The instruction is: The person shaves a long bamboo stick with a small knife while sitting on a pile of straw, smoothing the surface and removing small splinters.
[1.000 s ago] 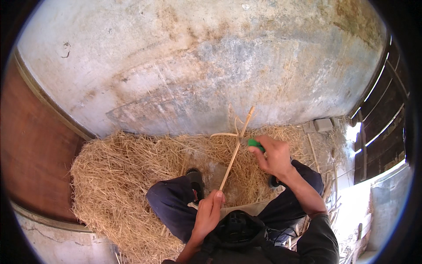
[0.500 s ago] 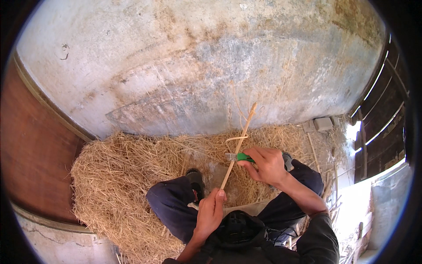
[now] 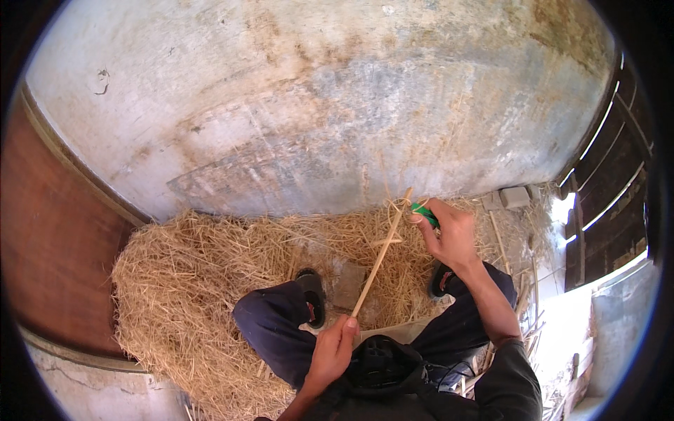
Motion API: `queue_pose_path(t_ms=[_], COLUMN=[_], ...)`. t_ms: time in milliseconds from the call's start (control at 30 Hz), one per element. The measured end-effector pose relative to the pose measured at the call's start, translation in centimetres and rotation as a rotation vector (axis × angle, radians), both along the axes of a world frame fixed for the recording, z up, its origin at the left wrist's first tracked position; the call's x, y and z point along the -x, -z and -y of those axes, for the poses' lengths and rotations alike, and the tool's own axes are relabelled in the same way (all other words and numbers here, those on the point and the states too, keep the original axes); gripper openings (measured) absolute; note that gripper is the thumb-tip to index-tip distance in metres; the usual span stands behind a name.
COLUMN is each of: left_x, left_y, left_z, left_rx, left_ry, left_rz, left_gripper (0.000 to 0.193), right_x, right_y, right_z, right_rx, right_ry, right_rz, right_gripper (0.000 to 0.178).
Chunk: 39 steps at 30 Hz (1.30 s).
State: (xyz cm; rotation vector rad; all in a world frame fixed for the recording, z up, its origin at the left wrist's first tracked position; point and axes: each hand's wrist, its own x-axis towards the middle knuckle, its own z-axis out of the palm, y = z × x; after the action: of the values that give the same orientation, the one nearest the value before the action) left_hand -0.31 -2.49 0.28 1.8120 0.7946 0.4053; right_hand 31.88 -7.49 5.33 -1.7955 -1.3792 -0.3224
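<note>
A slim pale stick (image 3: 378, 269), bamboo or wood, slants up and away from my lap. Its near end is gripped in my left hand (image 3: 333, 349), fingers closed and thumb on top. Close to the far end, my right hand (image 3: 449, 230) is closed round a green-handled knife (image 3: 425, 214). Its blade is hard to make out at the stick. Thin curled shavings (image 3: 397, 203) hang about the far tip. A thicker curl (image 3: 386, 241) sticks out from the stick partway down.
Loose straw (image 3: 189, 302) heaps at the left and runs along the foot of a stained wall (image 3: 337, 126). My feet and bent knees flank the stick. Grey blocks (image 3: 516, 198) lie by the wall at right, near dark slatted boards (image 3: 611, 189). A brown panel (image 3: 60, 245) stands at left.
My right hand and the knife have slid up the stick toward its far tip. The stick's far end has dipped lower; the left hand stays nearly in place.
</note>
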Motion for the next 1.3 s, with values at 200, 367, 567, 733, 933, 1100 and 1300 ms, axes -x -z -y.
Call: queue_pose_path(t_ms=[200, 367, 567, 733, 933, 1100, 1300], left_x=[0.4, 0.8, 0.4, 0.8, 1.9, 2.3, 2.8], left_y=[0.9, 1.7, 1.2, 0.7, 1.1, 1.9, 2.6], left_z=[-2.3, -4.2, -4.5, -5.1, -6.2, -6.6, -7.3], left_rx=[0.82, 0.86, 0.331, 0.069, 0.143, 0.214, 0.378], left_ry=[0.035, 0.219, 0.175, 0.227, 0.315, 0.361, 0.429], left_rz=[0.085, 0.198, 0.038, -0.023, -0.049, -0.074, -0.088], left_gripper=[0.053, 0.057, 0.051, 0.049, 0.051, 0.055, 0.058], right_x=[0.9, 0.9, -1.3, -3.2, -3.6, -4.8, -5.3], right_y=[0.5, 0.2, -3.0, -2.0, -2.4, -1.5, -1.0], right_z=[-0.1, 0.3, 0.0, 1.0, 1.5, 1.5, 1.9], right_rx=[0.022, -0.032, -0.253, 0.112, 0.357, 0.382, 0.545], right_ry=[-0.183, -0.194, -0.102, -0.278, -0.471, -0.671, -0.581], right_rz=[-0.081, -0.08, 0.025, -0.101, -0.254, -0.329, -0.46], right_gripper=[0.023, 0.029, 0.046, 0.055, 0.064, 0.066, 0.036])
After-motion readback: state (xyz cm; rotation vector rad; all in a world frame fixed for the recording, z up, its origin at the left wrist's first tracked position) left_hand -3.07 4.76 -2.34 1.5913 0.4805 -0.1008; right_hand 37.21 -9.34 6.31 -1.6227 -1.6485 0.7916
